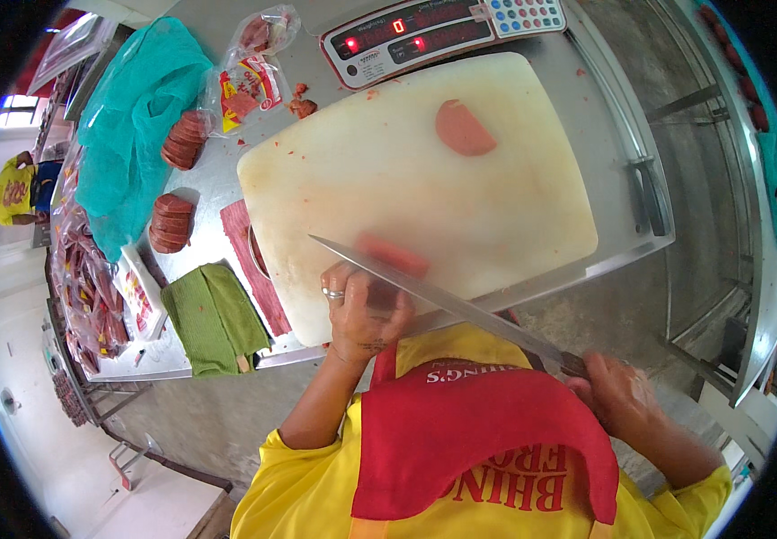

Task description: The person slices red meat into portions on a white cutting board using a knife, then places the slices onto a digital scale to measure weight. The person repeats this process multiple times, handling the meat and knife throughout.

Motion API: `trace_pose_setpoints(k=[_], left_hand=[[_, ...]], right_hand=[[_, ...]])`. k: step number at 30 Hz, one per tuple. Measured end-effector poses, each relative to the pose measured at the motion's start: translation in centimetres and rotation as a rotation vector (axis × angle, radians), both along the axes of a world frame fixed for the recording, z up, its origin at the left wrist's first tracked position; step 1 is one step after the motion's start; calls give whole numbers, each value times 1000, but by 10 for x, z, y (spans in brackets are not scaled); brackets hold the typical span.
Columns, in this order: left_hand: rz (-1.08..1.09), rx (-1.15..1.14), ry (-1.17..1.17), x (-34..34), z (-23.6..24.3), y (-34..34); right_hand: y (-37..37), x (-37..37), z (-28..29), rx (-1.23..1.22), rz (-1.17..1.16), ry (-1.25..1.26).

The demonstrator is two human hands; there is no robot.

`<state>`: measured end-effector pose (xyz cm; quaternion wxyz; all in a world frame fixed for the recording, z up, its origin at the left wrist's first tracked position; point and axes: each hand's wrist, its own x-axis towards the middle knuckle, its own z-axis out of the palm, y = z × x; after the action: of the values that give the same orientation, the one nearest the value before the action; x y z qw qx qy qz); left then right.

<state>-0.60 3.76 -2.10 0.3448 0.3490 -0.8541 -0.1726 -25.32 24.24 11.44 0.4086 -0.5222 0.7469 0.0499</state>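
Observation:
My right hand (620,395) grips the handle of a long knife (460,310), whose blade slants up and left across the near edge of the white cutting board (316,193). My left hand (361,310), with a ring on one finger, is closed round a reddish-brown chunk of processed meat (383,295) on that edge. The blade lies over this chunk, close to my left fingers. Just beyond the blade is a blurred pink cut piece (393,255); I cannot tell whether it is fully separate. A pink half-round slice (465,128) lies flat toward the board's far right.
A digital scale (406,40) stands behind the board. Left of it are sliced meat stacks (171,223), a green cloth (215,319), a teal net (137,126), plastic packs (249,90) and bagged meat (87,278). Another person (18,190) stands far left.

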Motion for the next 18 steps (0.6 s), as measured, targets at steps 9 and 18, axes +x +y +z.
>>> trace_pose_setpoints(k=[9,18], left_hand=[[-27,18,29,-3,7,-3],[37,60,-64,4,14,5]], right_hand=[[-97,40,-87,-165,8,-180],[-34,2,-9,-81,53,-114]])
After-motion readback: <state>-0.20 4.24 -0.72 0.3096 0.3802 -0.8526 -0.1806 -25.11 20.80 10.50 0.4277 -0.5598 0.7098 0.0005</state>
